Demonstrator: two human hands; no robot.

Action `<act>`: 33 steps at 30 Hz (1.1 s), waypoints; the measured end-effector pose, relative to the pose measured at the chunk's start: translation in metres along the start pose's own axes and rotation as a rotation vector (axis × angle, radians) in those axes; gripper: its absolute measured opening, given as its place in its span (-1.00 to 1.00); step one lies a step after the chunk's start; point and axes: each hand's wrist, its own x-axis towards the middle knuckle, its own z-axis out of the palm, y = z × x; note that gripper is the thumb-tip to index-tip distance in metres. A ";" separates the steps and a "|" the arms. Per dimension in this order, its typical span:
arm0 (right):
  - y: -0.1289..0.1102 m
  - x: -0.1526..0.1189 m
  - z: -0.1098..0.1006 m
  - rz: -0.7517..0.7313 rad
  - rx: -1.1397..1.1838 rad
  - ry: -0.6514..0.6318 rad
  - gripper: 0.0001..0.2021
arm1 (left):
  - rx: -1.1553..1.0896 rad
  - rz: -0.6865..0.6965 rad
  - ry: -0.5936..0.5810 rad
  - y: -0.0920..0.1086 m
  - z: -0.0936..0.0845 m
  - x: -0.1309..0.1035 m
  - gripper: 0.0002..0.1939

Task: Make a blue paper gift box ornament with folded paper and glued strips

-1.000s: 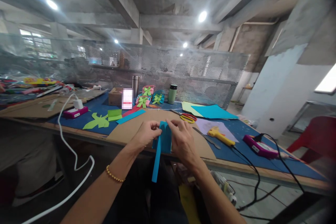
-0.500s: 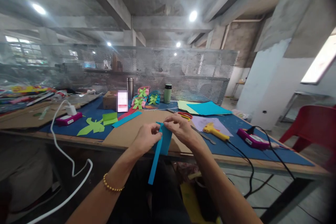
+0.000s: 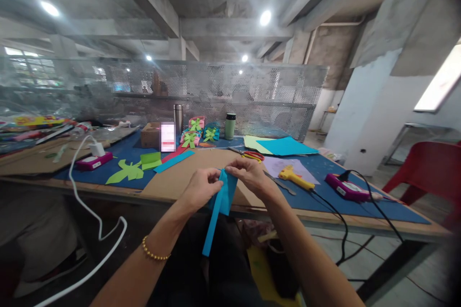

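Between my hands hangs a folded piece of blue paper, just over the table's front edge. A narrow blue paper strip slants down from it toward my lap. My left hand pinches the strip near its top, thumb against fingers. At the paper's upper right corner, my right hand is closed in a pinch. Both hands meet near the top edge, and my fingers partly cover where strip and paper join. Below them, a sheet of brown cardboard lies on the table.
A yellow glue gun with a black cord rests on lilac paper at right. Scissors lie beyond my right hand. Green paper cutouts and a purple power strip are at left. Small bow-topped boxes stand behind.
The blue paper has turned slightly and its lower corner has shifted a little. Both hands keep their pinches at almost the same place.
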 end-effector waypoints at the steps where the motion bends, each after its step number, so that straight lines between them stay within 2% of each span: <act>1: 0.001 0.000 0.001 -0.001 0.000 -0.001 -0.76 | -0.009 -0.004 0.001 0.000 0.000 -0.001 -0.78; 7: -0.001 0.001 0.002 -0.029 -0.091 0.019 -0.77 | -0.078 -0.038 0.009 -0.003 -0.001 0.001 -0.78; 12: -0.019 -0.025 0.002 -0.184 -0.293 0.307 -0.80 | -0.143 -0.011 0.146 -0.001 -0.008 0.006 -0.85; 15: -0.022 -0.056 0.013 -0.107 -0.284 0.442 -0.76 | -0.150 0.032 0.236 0.003 -0.013 0.007 -0.85; 17: -0.016 -0.074 0.026 0.038 -0.163 0.438 -0.71 | -0.186 0.043 0.309 0.005 -0.013 0.006 -0.83; 19: -0.007 -0.083 0.041 0.163 0.064 0.428 -0.58 | -0.249 0.027 0.349 0.006 -0.011 0.006 -0.80; 23: 0.001 -0.079 0.062 0.250 0.433 0.331 -0.37 | -0.355 -0.022 0.336 0.007 -0.004 0.003 -0.76; 27: -0.004 -0.071 0.066 0.250 0.527 0.251 -0.39 | -0.360 0.004 0.313 0.007 0.003 0.000 -0.78; 33: -0.002 -0.071 0.066 0.284 0.545 0.297 -0.45 | -0.309 0.022 0.375 0.007 0.009 -0.003 -0.77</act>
